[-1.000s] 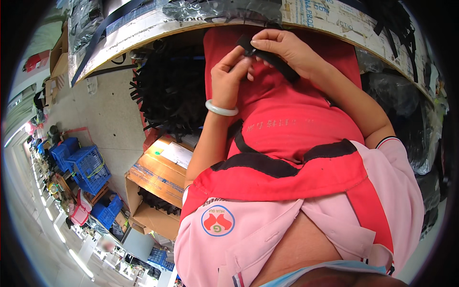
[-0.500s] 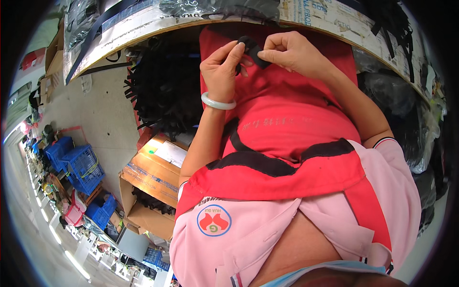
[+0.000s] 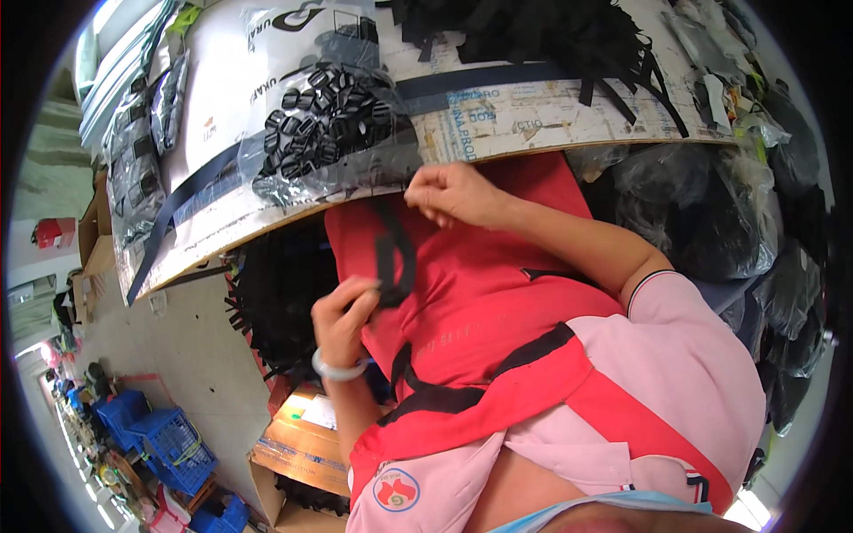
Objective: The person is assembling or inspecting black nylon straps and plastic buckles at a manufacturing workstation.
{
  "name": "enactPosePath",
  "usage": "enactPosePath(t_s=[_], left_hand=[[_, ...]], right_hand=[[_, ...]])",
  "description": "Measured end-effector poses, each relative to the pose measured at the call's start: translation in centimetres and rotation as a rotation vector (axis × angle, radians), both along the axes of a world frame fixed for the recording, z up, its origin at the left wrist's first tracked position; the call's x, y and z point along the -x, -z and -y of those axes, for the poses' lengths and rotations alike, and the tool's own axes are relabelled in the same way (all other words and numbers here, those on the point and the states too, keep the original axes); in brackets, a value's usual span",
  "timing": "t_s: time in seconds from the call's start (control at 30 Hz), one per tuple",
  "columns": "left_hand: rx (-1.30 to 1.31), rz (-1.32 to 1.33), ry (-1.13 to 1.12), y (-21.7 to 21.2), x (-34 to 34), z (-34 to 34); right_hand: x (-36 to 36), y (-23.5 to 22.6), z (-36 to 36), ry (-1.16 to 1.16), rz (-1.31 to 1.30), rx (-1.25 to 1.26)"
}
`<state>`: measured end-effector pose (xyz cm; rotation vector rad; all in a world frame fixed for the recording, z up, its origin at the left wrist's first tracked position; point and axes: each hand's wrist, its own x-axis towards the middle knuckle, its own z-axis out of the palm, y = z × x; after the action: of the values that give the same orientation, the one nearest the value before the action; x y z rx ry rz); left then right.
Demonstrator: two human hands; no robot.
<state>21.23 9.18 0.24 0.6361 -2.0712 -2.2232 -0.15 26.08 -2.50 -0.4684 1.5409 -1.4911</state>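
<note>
Above the red apron (image 3: 498, 258), my left hand (image 3: 342, 322) pinches a black webbing strap (image 3: 407, 262) between thumb and fingers. The strap curves up in a loop from that hand toward the table edge and is smeared by motion. To its right, just in front of the table edge, my right hand (image 3: 455, 195) has its fingers curled together. Whether anything sits in its fingertips is hidden. Close by on the table lies a clear plastic bag (image 3: 267, 182) holding several black plastic buckles (image 3: 324, 120).
Black strap pieces (image 3: 533, 35) are heaped on the table (image 3: 498, 124). A dark blue strap (image 3: 173, 200) hangs over its left edge. More black pieces (image 3: 284, 302) gather below. An open cardboard box (image 3: 306, 444) stands at lower left, blue crates (image 3: 173, 444) beyond. Bagged goods (image 3: 693, 209) sit at right.
My hands have moved apart: the left drew down and left with the strap, the right went up and left toward the table edge. The view now takes in more of the table.
</note>
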Motion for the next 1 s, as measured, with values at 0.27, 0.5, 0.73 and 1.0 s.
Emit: enactPosePath(t_s=[0.27,0.5,0.73,1.0], left_hand=[[0.055,0.075,-0.892,5.0,-11.3,9.9],[-0.751,-0.074,-0.730,7.6,-3.0,4.3],[-0.743,-0.003,-0.391,6.6,4.5,0.3],[-0.702,0.011,-0.383,8.0,4.9,-0.4]], right_hand=[[11.7,-1.9,-5.4,0.139,-1.376,-0.240],[19.3,-1.8,-6.6,0.222,-1.769,-0.790],[24.0,-1.1,-3.7,0.184,-1.953,-1.053],[27.2,-0.9,-3.6,0.154,-2.014,-1.039]])
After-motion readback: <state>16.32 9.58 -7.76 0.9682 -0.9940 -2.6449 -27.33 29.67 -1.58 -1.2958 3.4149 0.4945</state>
